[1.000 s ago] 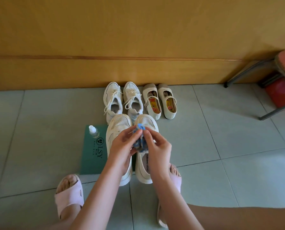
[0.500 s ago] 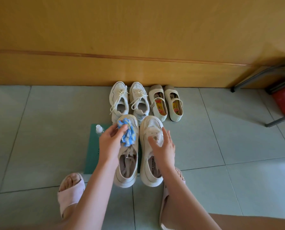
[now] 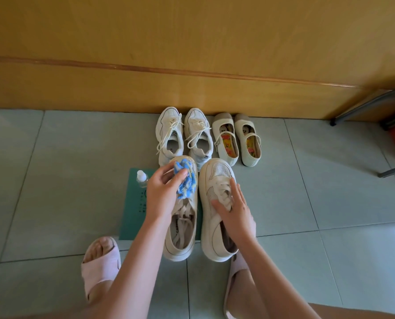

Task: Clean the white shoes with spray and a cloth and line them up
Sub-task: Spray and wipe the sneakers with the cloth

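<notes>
Left hand pinches the cloth on one shoe's toe. Right hand, fingers flat, steadies its mate. Spray stands just left of the grip. Beyond it, the laced pair and strap pair look finished and lined up; this pair remains.

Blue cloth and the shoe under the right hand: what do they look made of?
Blue cloth, held by the left hand: soft, nubby fabric, blue with pale flecks, probably chenille or microfibre; it bunches loosely.
Shoe under the right hand: off-white, matte; toe panel is perforated mesh, the smooth side panels look like leather or a synthetic, laces woven.
</notes>
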`<act>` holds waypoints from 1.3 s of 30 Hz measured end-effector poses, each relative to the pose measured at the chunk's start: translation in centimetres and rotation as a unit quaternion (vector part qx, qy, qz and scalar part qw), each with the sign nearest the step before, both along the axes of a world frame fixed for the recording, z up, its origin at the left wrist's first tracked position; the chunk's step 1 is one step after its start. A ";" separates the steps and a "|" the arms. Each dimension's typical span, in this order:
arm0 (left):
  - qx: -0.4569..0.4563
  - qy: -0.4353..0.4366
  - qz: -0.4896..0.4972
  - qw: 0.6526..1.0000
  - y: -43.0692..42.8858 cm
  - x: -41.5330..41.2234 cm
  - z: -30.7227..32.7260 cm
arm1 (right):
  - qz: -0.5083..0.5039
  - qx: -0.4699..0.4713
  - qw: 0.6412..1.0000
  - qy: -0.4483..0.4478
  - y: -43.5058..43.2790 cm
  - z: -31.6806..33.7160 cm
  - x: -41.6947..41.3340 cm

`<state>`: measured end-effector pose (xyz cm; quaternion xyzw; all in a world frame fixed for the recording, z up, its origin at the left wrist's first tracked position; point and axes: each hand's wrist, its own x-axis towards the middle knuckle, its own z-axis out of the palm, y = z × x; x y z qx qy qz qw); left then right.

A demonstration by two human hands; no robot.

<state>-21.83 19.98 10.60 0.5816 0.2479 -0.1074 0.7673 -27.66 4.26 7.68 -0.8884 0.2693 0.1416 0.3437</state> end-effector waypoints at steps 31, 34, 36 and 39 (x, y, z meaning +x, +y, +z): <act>0.325 -0.225 -0.177 0.901 -8.7 5.4 -4.9 | -0.075 0.128 0.986 -0.076 -2.9 -0.7 -1.7; 0.339 -0.236 -0.150 0.898 -8.8 4.4 -5.1 | -0.080 0.140 0.984 -0.078 -3.0 -0.7 -1.6; 0.349 -0.237 -0.137 0.896 -8.8 3.8 -5.1 | -0.079 0.139 0.984 -0.075 -3.0 -0.7 -1.6; 0.365 -0.238 -0.117 0.892 -8.9 2.4 -5.0 | -0.080 0.140 0.984 -0.078 -3.3 -0.8 -1.6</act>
